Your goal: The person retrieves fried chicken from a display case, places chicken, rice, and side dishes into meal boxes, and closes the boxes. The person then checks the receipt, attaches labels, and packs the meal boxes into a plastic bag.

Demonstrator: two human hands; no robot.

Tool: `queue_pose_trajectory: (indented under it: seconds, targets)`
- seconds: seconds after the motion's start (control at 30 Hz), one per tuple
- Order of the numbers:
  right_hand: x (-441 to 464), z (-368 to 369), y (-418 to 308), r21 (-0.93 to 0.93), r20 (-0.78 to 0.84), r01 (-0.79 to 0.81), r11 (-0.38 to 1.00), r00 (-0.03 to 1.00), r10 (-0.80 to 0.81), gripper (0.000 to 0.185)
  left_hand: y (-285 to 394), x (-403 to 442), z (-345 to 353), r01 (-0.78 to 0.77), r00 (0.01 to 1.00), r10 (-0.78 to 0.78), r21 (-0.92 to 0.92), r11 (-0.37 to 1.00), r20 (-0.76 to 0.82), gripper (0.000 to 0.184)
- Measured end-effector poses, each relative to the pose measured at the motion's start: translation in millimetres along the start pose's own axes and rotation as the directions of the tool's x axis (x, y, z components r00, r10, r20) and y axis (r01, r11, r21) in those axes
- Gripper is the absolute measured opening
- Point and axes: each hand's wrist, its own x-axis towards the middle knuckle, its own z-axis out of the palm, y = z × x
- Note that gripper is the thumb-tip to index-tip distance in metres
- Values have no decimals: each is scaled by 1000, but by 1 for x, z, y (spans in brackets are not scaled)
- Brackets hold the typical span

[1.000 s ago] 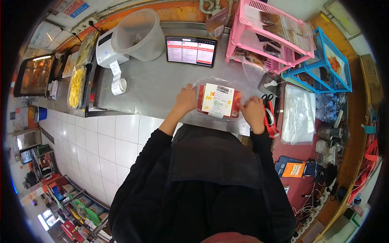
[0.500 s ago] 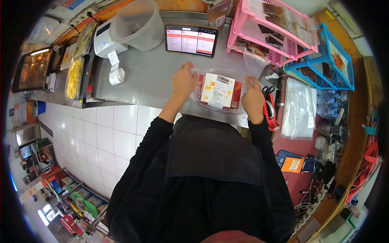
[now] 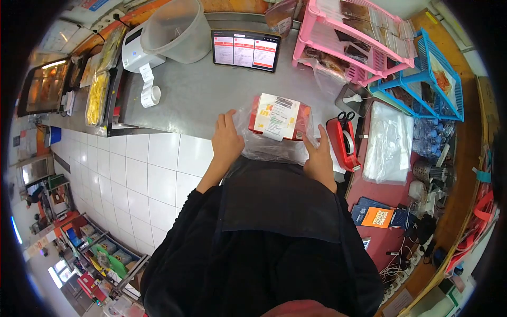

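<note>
A red and white box [image 3: 302, 122] with a printed paper label [image 3: 278, 119] on top sits near the front edge of the steel counter. Clear plastic [image 3: 269, 149] lies around its sides and in front of it. At the plastic's left edge is my left hand [image 3: 227, 141], fingers apart. My right hand [image 3: 318, 157] is at the right edge of the plastic, near the box's lower right corner, its thumb and forefinger spread. Both hands touch or nearly touch the plastic; whether they grip it cannot be made out.
Behind the box stands a tablet [image 3: 245, 50]. A label printer [image 3: 135, 51] and a clear tub [image 3: 182, 39] are at the back left. Right of my right hand are a red tape dispenser [image 3: 343, 143], plastic bags [image 3: 389, 141] and pink racks [image 3: 364, 71].
Both hands have come back toward my body and a little left. The box has shifted slightly left, and the plastic is now pulled down toward the counter's front edge.
</note>
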Motion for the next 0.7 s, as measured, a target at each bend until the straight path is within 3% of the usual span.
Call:
queue_pose_trajectory:
  seconds: [0.07,0.13,0.17,0.23,0.27,0.33,0.37,0.4,0.43,0.47,0.5,0.57,0.63,0.7]
  targets:
    - [0,-6,3,-78,52,-49,996,997,53,64,-1,-3,-3,1,998,-5,59,998,66,66]
    - [10,-31,4,26,256,-104,994,962,94,59,4,7,-27,100,959,-143,178,979,246,74]
    - [15,-49,-2,24,260,-102,995,961,92,59,8,19,-48,101,943,-162,214,972,291,75]
    - [34,-81,-11,277,105,-17,961,994,-13,51,25,52,-88,100,930,-177,241,965,322,77]
    - [41,-80,-6,275,107,-20,961,994,-10,51,34,65,-106,79,953,-137,213,974,270,74]
    - [59,-74,5,577,-55,168,799,984,-168,46,32,78,-108,51,971,-92,185,982,221,72]
    - [66,-72,2,741,29,56,669,993,-115,41,27,86,-101,184,926,-87,-237,954,368,71]
    - [69,-74,-4,736,11,64,673,994,-107,41,24,94,-94,336,870,-4,-587,736,494,70]
    - [72,-77,-9,870,99,-76,487,995,-22,39,24,95,-86,315,871,25,-596,739,491,70]
    - [76,-81,-12,945,193,-197,261,980,42,36,26,90,-77,412,872,15,-752,514,488,67]
    - [76,-85,-12,974,183,-184,133,983,21,36,31,86,-73,485,864,15,-840,243,503,65]
    - [74,-100,-19,956,134,-145,254,989,62,35,36,78,-85,499,859,103,-865,45,501,68]
    - [72,-103,-20,960,148,-162,230,986,79,32,44,80,-92,480,871,41,-866,140,490,77]
    - [67,-121,-27,953,250,-256,164,967,56,34,48,85,-98,430,877,123,-874,226,464,82]
